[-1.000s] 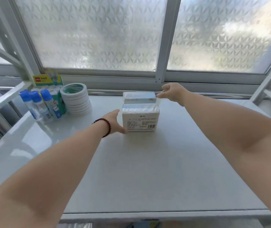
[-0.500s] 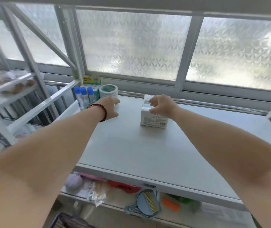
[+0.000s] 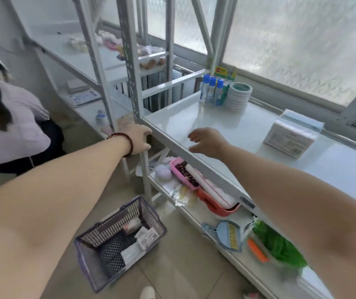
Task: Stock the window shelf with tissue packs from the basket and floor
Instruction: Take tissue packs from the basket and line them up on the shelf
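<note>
Far left, seated low: another person (image 3: pixel 6 117) in a pale top, turned away. Left arm stretched out forward, a dark bead bracelet (image 3: pixel 123 140) on the wrist. Left hand (image 3: pixel 137 138) at the front corner post (image 3: pixel 143 160) of the window shelf (image 3: pixel 194 124), fingers curled toward the post; impossible to tell whether really gripping it, the frame blurred there. Below on the floor, a purple wire basket (image 3: pixel 119 240) with tissue packs in basket (image 3: pixel 139 240) lying inside. Right arm reaching over the front edge of the shelf. Right hand (image 3: pixel 207 141) just above the shelf surface, fingers loosely spread, holding nothing. Farther back near the window, glue bottles (image 3: pixel 212 88) and a stack of tape rolls (image 3: pixel 238 97). To the right, tissue packs on shelf (image 3: pixel 291 137), well apart from both hands.
</note>
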